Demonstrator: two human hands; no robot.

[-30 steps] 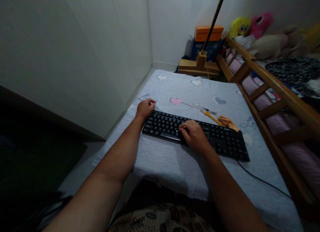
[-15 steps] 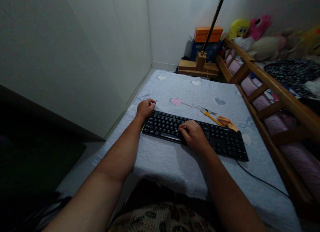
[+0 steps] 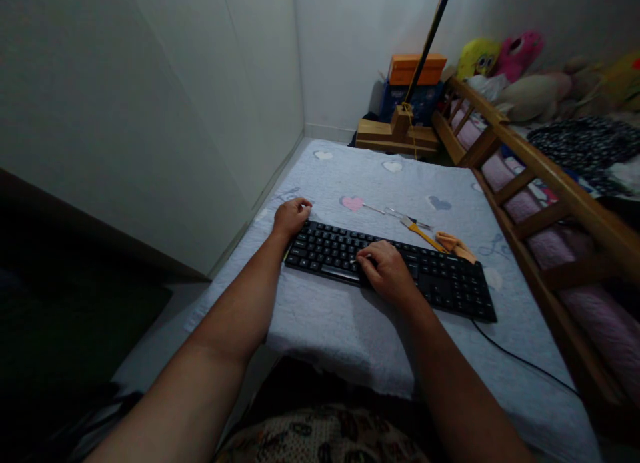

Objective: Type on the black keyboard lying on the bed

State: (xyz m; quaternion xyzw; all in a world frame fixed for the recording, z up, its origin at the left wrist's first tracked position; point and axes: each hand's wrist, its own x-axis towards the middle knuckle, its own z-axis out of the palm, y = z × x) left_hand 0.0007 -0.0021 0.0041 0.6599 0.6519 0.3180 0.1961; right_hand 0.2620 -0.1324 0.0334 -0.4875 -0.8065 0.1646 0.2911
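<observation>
A black keyboard (image 3: 340, 250) lies slightly slanted on the cloth-covered table. At its far left corner my left hand (image 3: 291, 216) is closed, with curled fingers against the keyboard's edge. My right hand (image 3: 387, 270) rests over the middle of the keys in a pinch. From its fingertips pokes the white tip of a thin cotton swab (image 3: 354, 261), touching or just above the keys; the rest of the swab is hidden. Behind the keyboard lie another cotton swab (image 3: 373, 208), tweezers (image 3: 395, 212), a yellow-handled brush (image 3: 424, 234) and a folded orange-tan cloth (image 3: 456, 245).
A cable (image 3: 520, 356) runs from the keyboard toward the right front of the pale patterned tablecloth (image 3: 330, 316). A wooden bed rail (image 3: 545, 156) borders the right side, a white panel (image 3: 200, 116) the left. Beyond the table stands a wooden base (image 3: 397, 133) with a pole.
Hardly anything differs. The right hand and the swab tip have shifted very slightly over the keys; the left hand stays in place.
</observation>
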